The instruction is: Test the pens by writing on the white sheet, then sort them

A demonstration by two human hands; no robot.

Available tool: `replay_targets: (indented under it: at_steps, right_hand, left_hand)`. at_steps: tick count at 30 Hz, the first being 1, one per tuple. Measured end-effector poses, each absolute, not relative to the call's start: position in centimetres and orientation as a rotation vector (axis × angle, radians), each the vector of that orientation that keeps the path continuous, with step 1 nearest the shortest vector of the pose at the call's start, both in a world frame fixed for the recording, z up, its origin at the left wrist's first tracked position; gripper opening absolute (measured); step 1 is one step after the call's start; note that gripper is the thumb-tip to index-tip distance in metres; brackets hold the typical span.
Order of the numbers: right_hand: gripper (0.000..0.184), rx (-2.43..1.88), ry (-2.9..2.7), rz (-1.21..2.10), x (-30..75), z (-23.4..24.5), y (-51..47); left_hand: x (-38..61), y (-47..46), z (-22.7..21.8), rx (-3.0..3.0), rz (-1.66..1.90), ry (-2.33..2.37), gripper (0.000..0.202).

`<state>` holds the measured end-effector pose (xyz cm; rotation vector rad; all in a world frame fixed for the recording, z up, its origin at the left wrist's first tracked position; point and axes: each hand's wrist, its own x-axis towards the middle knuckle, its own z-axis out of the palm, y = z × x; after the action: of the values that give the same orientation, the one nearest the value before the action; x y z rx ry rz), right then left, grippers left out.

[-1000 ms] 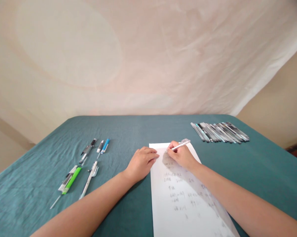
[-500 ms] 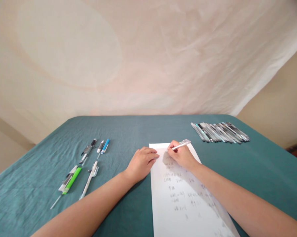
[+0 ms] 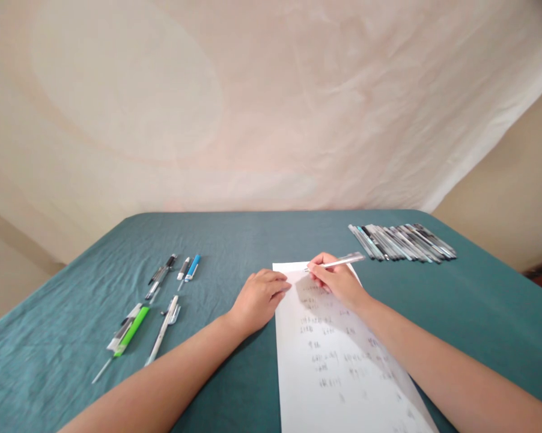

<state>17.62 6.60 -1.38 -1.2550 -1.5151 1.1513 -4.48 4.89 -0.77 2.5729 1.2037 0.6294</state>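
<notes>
Near its top edge, the white sheet of paper (image 3: 307,403) bears my right hand (image 3: 336,281), closed round a clear pen (image 3: 343,260). The pen leans to the right, its tip at or just over the paper; whether it touches I cannot tell. Rows of handwriting cover much of the sheet below. My left hand (image 3: 261,299) rests at the sheet's upper left edge, palm down and holding nothing, with its fingers lying loosely bent and the fingertips on the paper.
A row of several pens (image 3: 401,242) lies at the back right of the green cloth (image 3: 235,240). On the left are a green pen part (image 3: 132,331), a white pen (image 3: 163,329), a blue pen part (image 3: 192,267) and dark pen parts (image 3: 161,276). A pale sheet hangs behind.
My right hand has shifted slightly to the right, and the pen now lies flatter, its rear end farther right. My left hand stays in place.
</notes>
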Motion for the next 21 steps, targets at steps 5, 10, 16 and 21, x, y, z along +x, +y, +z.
replay_targets:
  at_steps: [5, 10, 16, 21]
  right_hand:
    - [0.029, -1.014, -1.327, 1.458, 17.8, -0.1, 6.5]
    - [0.025, -1.025, -1.377, 1.453, 17.9, -0.1, 6.3]
    - [0.025, -1.272, -1.581, 1.163, 18.2, -1.1, 6.7]
    - [0.032, -1.341, -1.660, 0.930, 18.5, -0.8, 6.9]
  left_hand:
    - [-4.5, 4.9, -0.8, 2.566, 0.629, 1.208, 0.026]
    - [-4.5, 4.9, -0.9, 2.562, 0.634, 1.206, 0.026]
    - [-4.5, 5.0, -0.5, 2.594, 0.589, 1.215, 0.025]
    - [-3.7, 3.2, 0.0, 2.732, 0.405, 1.225, 0.029]
